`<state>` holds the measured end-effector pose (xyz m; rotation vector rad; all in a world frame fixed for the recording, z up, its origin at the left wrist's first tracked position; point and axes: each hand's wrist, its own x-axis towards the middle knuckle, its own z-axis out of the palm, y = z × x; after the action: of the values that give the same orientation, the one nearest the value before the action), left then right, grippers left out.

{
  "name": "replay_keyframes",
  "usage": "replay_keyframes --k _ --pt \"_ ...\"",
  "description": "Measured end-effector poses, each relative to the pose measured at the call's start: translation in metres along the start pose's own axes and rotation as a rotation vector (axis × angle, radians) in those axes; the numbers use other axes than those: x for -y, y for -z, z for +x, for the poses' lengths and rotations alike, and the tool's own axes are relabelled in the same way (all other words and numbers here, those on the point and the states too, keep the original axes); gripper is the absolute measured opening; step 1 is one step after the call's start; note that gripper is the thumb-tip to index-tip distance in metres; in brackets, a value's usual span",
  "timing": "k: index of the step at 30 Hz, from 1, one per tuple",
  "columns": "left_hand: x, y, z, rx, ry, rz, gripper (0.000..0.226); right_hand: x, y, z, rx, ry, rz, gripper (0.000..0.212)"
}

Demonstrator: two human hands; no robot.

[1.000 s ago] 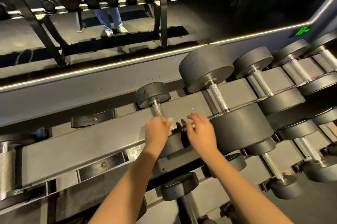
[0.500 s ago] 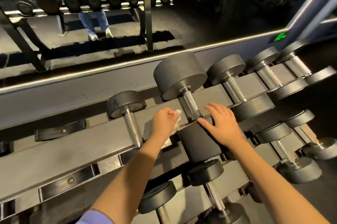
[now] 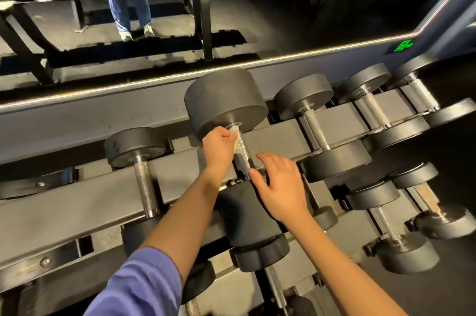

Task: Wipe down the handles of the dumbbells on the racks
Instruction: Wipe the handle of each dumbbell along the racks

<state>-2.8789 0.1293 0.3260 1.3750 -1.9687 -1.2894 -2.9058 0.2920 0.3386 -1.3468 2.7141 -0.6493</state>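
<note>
A large black dumbbell lies on the top tier of the grey rack, its knurled metal handle running toward me. My left hand grips a small white wipe and holds it against the far end of that handle, just under the big weight head. My right hand rests with fingers spread on the near end of the same dumbbell, its thumb touching the handle. A smaller dumbbell lies to the left.
Several more dumbbells lie on the rack to the right, and others on the lower tier. A mirror behind the rack reflects another rack and a standing person's legs. A green sign glows at the right.
My left hand left the small dumbbell's handle, moved right and up, and now holds the wipe on the large dumbbell's handle. My right hand has settled on its near end.
</note>
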Motion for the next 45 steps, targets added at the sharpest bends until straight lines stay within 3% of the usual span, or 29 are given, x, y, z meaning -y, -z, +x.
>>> replay_keyframes --k 3,9,16,19,22,27,37,45 --pt "0.005 0.000 -0.001 0.024 -0.033 0.051 0.021 0.000 0.001 -0.001 0.009 0.001 0.010 0.058" --pt "0.002 0.005 -0.009 0.244 0.053 0.212 0.029 0.002 0.004 -0.001 0.029 -0.008 -0.008 0.057" --pt "0.000 0.000 -0.005 0.026 0.098 0.036 0.010 0.006 0.006 0.000 0.019 -0.031 0.002 0.056" --pt "-0.004 0.001 0.002 -0.014 0.109 -0.003 0.020 0.006 0.007 0.000 0.016 -0.046 0.038 0.052" --pt "-0.007 0.003 -0.001 0.031 0.088 0.035 0.019 0.006 0.007 -0.001 0.014 -0.079 0.064 0.060" --pt "-0.002 0.006 -0.016 0.259 -0.008 0.246 0.014 0.006 0.005 -0.001 0.004 -0.103 0.083 0.064" --pt "0.000 0.005 -0.009 0.071 0.063 0.029 0.018 0.005 0.004 -0.002 -0.014 -0.133 0.119 0.062" --pt "0.006 0.001 -0.029 0.279 0.088 0.242 0.017 0.003 0.003 -0.002 -0.019 -0.106 0.120 0.066"
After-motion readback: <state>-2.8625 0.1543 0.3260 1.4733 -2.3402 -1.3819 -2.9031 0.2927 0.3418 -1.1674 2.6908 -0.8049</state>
